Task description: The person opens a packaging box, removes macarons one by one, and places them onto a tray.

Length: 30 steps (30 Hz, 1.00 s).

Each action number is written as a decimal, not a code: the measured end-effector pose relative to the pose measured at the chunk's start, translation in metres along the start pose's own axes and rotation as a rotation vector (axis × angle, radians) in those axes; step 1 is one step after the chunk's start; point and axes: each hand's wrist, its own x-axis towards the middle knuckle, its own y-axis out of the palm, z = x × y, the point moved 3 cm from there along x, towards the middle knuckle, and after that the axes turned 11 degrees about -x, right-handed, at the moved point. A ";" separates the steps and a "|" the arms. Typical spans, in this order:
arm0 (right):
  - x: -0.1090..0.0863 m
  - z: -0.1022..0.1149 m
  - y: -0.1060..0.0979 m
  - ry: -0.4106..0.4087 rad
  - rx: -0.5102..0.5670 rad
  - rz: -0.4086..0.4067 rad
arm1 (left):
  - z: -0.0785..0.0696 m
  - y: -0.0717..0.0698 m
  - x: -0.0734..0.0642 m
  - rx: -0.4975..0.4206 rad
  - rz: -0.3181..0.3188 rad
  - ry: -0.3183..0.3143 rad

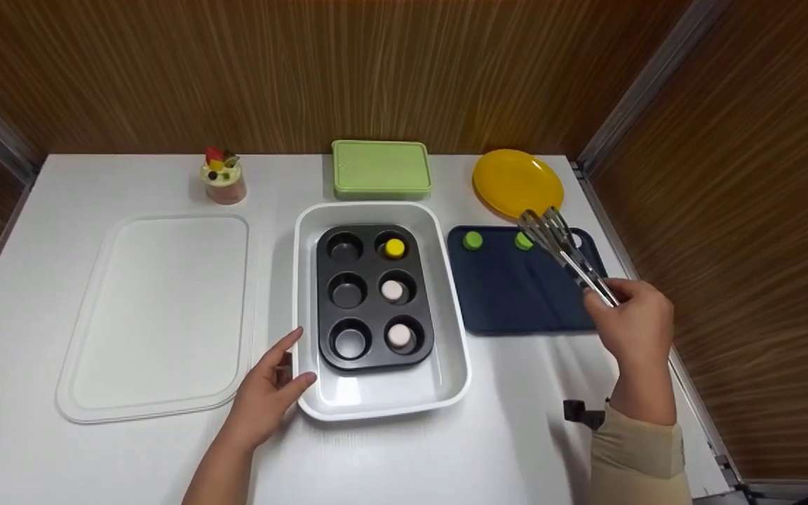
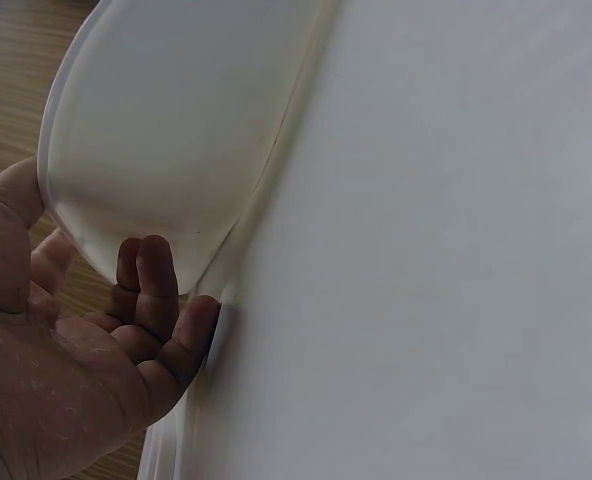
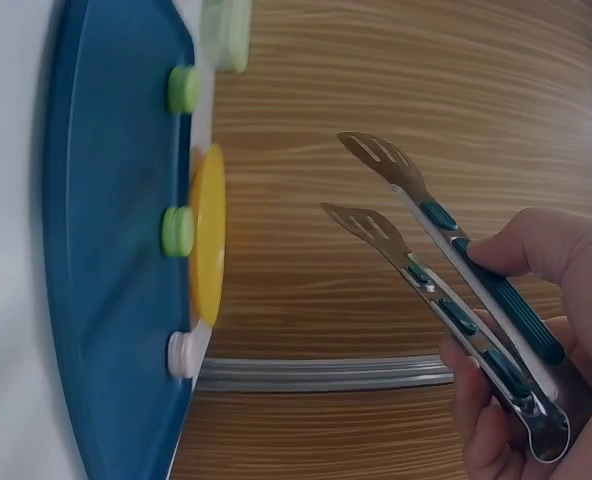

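My right hand grips metal tongs with dark green handle pads, their two slotted ends spread apart with nothing between them. In the head view the tongs overlap a dark blue tray, which bears two green caps and a white one along its far edge. My left hand holds the side wall of a deep white bin, thumb over the rim and fingers against the outside. Inside it lies a black muffin pan; its right column holds a yellow cap and two pale pink ones.
A flat white lid lies to the left. Along the back stand a dessert cup with fruit on top, a green lidded box and a yellow plate. Wood-grain panels enclose the table at the back and sides.
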 end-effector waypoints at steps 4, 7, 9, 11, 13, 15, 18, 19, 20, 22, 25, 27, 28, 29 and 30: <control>-0.013 0.013 -0.003 -0.024 0.027 -0.011 | -0.001 0.000 0.001 0.002 -0.004 -0.004; -0.022 0.024 -0.005 -0.088 0.043 -0.041 | -0.001 0.000 0.001 0.010 -0.007 -0.001; -0.028 0.030 -0.006 -0.137 0.051 -0.065 | -0.001 0.000 0.001 0.008 -0.006 -0.001; -0.035 0.035 -0.006 -0.180 0.051 -0.084 | -0.001 0.000 0.001 0.006 -0.003 -0.002; -0.041 0.040 -0.007 -0.210 0.055 -0.091 | 0.000 0.000 0.000 0.003 -0.001 -0.002; -0.047 0.045 -0.007 -0.234 0.064 -0.093 | 0.000 0.000 0.001 0.003 -0.005 -0.005; -0.057 0.052 -0.005 -0.272 0.072 -0.093 | 0.000 0.000 0.000 0.014 -0.006 -0.005; -0.060 0.054 -0.003 -0.288 0.075 -0.090 | -0.001 0.000 0.000 0.016 -0.006 -0.004; -0.064 0.056 -0.002 -0.307 0.075 -0.087 | -0.001 0.000 0.000 0.019 -0.005 -0.003; -0.070 0.061 0.003 -0.346 0.067 -0.078 | -0.001 0.000 0.000 0.017 -0.002 -0.004; -0.078 0.066 0.010 -0.386 0.055 -0.061 | 0.000 0.000 0.001 0.012 -0.006 -0.016; -0.082 0.067 0.013 -0.396 0.046 -0.051 | 0.000 0.000 0.001 0.006 -0.008 -0.020; -0.083 0.068 0.015 -0.398 0.043 -0.046 | 0.000 0.000 0.001 0.006 -0.010 -0.023; -0.085 0.069 0.016 -0.398 0.041 -0.039 | 0.000 -0.001 0.001 0.009 -0.011 -0.024; -0.086 0.069 0.016 -0.397 0.039 -0.031 | 0.000 -0.001 0.000 0.010 -0.011 -0.020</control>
